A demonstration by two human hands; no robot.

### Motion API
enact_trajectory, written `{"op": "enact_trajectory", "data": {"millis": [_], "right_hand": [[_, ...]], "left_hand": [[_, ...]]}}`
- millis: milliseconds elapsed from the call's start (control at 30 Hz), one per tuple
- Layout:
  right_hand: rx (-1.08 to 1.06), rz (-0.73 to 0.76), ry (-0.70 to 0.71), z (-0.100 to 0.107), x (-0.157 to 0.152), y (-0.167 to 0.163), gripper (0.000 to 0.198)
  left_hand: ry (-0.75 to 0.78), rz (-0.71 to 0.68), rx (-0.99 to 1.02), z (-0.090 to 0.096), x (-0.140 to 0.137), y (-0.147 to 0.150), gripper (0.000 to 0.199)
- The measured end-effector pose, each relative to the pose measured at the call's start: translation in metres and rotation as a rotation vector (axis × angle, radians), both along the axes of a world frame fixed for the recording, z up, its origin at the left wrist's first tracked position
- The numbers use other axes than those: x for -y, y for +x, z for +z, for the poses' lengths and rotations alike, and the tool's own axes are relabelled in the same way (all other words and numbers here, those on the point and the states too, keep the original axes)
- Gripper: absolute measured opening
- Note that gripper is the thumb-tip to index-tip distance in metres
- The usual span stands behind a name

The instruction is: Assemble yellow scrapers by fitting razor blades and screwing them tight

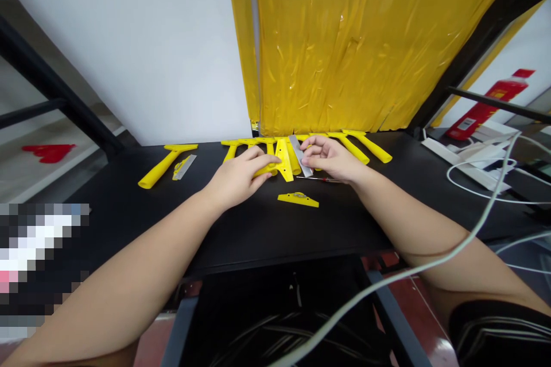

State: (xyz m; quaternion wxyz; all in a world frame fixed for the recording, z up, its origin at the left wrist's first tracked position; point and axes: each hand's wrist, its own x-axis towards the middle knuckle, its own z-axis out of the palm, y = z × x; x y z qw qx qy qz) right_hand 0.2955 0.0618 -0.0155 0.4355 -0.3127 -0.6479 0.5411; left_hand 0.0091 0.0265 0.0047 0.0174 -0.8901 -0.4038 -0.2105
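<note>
My left hand [243, 176] is closed round the handle of a yellow plastic scraper [283, 159], whose wide head points toward my right hand. Between the fingertips of my right hand [329, 157] is a flat grey metal blade [300, 155], close beside the scraper's head; I cannot tell whether the two touch. On the black table below them lies a loose yellow head plate [298, 199] with small holes. A thin screwdriver [322, 179] with a red part lies under my right hand, partly hidden by it.
Several yellow scrapers [365, 146] lie in a row along the back of the black table [258, 235]. Left of them are another scraper [161, 169] and a yellow plate with a blade [185, 167]. A red bottle [488, 103] stands at right. A white cable [390, 281] hangs across the front.
</note>
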Motion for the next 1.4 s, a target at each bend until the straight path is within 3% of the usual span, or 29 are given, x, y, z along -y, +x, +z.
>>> {"op": "enact_trajectory", "data": {"millis": [133,433,567,800,933,1067,1200,1400], "right_hand": [[0.024,0.076,-0.037,-0.007,0.001,-0.008,0.058],[0.085,0.094,-0.084,-0.007,0.004,-0.011,0.033],[0.074,0.050,-0.038,0.000,0.003,-0.006,0.033],[-0.214,-0.091,-0.086,0.006,-0.003,0.002,0.042],[-0.339,-0.065,-0.176,0.011,0.001,0.002,0.043],[-0.247,-0.004,-0.242,0.008,0.004,-0.003,0.038],[-0.141,0.002,-0.286,-0.002,0.003,-0.012,0.046],[-0.047,-0.019,-0.272,-0.012,0.001,-0.019,0.045]], "left_hand": [[0.023,-0.010,-0.013,-0.003,0.000,0.001,0.035],[0.022,0.008,-0.084,-0.002,0.002,0.002,0.035],[0.029,0.025,-0.098,-0.001,0.001,0.002,0.036],[0.011,0.002,-0.159,0.000,0.002,0.002,0.033],[0.013,0.005,-0.176,0.000,0.002,0.002,0.034],[0.024,-0.008,-0.169,-0.001,0.002,0.003,0.035],[0.037,-0.025,-0.145,-0.002,0.004,0.004,0.034],[0.040,-0.065,-0.149,-0.001,0.006,0.006,0.034]]}}
